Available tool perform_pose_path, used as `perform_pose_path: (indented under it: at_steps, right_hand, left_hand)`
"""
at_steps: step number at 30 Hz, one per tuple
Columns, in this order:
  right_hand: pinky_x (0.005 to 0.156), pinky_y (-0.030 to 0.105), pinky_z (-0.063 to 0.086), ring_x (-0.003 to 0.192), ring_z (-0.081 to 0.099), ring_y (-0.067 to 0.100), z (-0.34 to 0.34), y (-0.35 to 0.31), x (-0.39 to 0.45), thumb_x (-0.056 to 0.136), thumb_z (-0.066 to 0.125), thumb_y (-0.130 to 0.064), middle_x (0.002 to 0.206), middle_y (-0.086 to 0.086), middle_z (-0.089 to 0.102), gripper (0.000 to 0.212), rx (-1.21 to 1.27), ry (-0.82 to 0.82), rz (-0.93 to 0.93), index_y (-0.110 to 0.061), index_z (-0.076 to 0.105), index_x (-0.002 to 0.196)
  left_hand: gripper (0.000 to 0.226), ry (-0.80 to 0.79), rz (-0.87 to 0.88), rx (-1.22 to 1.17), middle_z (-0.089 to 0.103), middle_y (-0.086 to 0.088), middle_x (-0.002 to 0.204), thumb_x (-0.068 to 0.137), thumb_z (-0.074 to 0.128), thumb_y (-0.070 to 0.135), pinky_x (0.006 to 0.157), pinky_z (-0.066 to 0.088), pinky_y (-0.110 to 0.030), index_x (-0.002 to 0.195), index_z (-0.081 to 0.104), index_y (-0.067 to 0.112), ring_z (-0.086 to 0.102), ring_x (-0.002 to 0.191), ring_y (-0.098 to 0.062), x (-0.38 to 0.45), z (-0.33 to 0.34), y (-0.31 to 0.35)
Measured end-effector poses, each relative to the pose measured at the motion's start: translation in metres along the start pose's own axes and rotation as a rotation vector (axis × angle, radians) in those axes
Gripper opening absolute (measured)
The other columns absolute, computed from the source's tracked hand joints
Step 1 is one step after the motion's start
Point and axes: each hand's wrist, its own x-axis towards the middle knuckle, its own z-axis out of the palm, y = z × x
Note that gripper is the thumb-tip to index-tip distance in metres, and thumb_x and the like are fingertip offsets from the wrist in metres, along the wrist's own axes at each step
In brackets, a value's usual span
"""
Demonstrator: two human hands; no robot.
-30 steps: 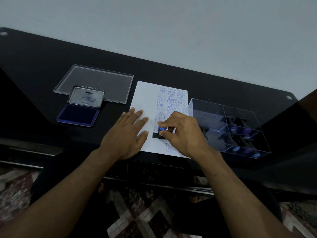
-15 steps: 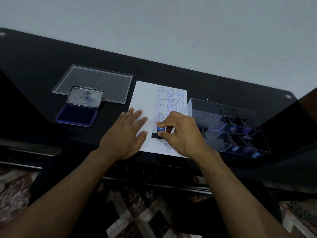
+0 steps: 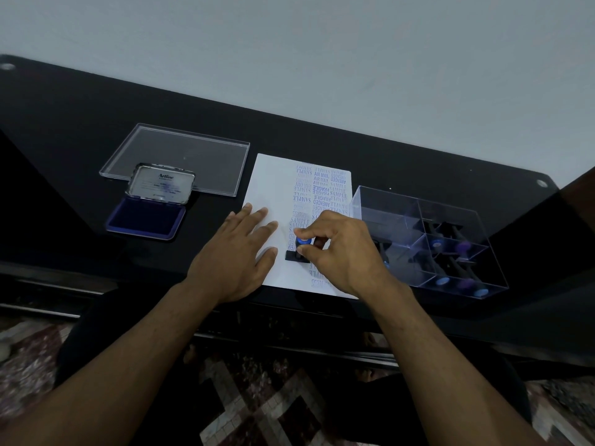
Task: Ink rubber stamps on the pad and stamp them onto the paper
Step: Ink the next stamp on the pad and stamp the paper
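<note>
The black tabletop (image 3: 80, 130) carries a white paper (image 3: 273, 185) with blue prints down its right part. A clear box (image 3: 386, 207) with more stamps stands just right of the paper, a clear lid (image 3: 180, 152) and the open ink pad (image 3: 148, 217) lie to its left. The left hand (image 3: 236, 257) rests flat on the paper's near left part, fingers straight. The right hand (image 3: 338, 249) pinches the blue knob of a stamp (image 3: 301, 249), whose black base stands on the paper between both hands.
</note>
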Motion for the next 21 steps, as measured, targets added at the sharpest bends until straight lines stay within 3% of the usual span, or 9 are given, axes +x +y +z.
perform_pose_path:
  at_steps: [7,10,12,16,21]
  right_hand:
    - [0.077,0.022,0.053,0.071,0.062,0.008,-0.001,0.000,-0.002,0.081,0.079,-0.018,0.094,-0.004,0.068,0.022,0.010,0.004,-0.003,-0.017,0.078,0.103]
    - [0.074,0.014,0.049,0.071,0.063,0.008,-0.002,0.001,-0.003,0.081,0.079,-0.017,0.095,-0.005,0.068,0.022,0.025,0.011,0.003,-0.018,0.078,0.103]
    - [0.068,0.010,0.046,0.071,0.064,0.007,-0.006,0.005,-0.004,0.079,0.080,-0.015,0.093,-0.008,0.069,0.021,0.122,0.111,0.042,-0.020,0.078,0.099]
    - [0.063,0.029,0.055,0.072,0.069,0.015,-0.022,0.015,-0.006,0.079,0.079,-0.010,0.086,-0.003,0.073,0.019,0.508,0.418,0.293,-0.020,0.076,0.095]
    - [0.052,0.027,0.049,0.067,0.071,0.023,-0.026,0.021,-0.008,0.081,0.072,-0.003,0.078,0.005,0.073,0.015,0.735,0.528,0.495,-0.012,0.073,0.092]
  left_hand:
    - [0.070,-0.011,-0.003,0.013,0.022,-0.002,0.166,0.096,0.017,0.058,0.124,0.003,-0.037,0.155,0.035,0.024,0.007,0.156,-0.020,0.001,0.000,0.000]
    - [0.071,-0.012,-0.004,0.012,0.022,-0.002,0.166,0.096,0.017,0.058,0.124,0.003,-0.038,0.155,0.035,0.024,0.006,0.156,-0.020,0.000,-0.001,0.000]
    - [0.070,-0.010,0.000,0.006,0.022,-0.002,0.166,0.096,0.017,0.057,0.125,0.004,-0.038,0.155,0.035,0.023,0.006,0.156,-0.020,-0.001,-0.001,0.000]
    - [0.068,-0.009,0.004,0.005,0.021,-0.001,0.167,0.098,0.019,0.056,0.125,0.003,-0.037,0.155,0.035,0.023,0.005,0.156,-0.020,-0.001,0.000,-0.001]
    - [0.068,-0.011,-0.002,0.003,0.021,-0.001,0.167,0.097,0.019,0.056,0.126,0.007,-0.041,0.155,0.035,0.023,0.005,0.156,-0.019,0.000,0.000,-0.001]
